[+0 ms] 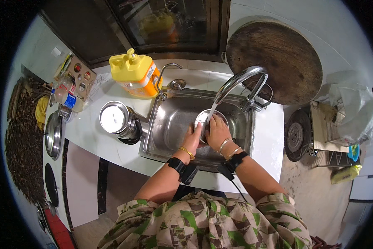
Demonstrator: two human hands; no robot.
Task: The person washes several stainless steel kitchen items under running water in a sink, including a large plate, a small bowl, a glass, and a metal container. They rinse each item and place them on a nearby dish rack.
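Note:
Over a stainless steel sink (171, 130), a shiny round metal bowl or lid (201, 117) is between my hands, under the stream from a curved chrome faucet (241, 79). My left hand (192, 137) grips its left rim, thumb on top. My right hand (218, 132) lies across its right side, fingers stretched over the surface. The fingers beneath it are hidden. Left of the sink stands a stainless steel pot or flask (113, 118) with a bright round top and a black handle.
A yellow pump jug (133, 74) and a small metal dish (177, 84) stand behind the sink, near a thin second spout (164, 73). A big round wooden board (273, 62) leans on the wall. Plastic bottles (69, 96) lie at the counter's left end.

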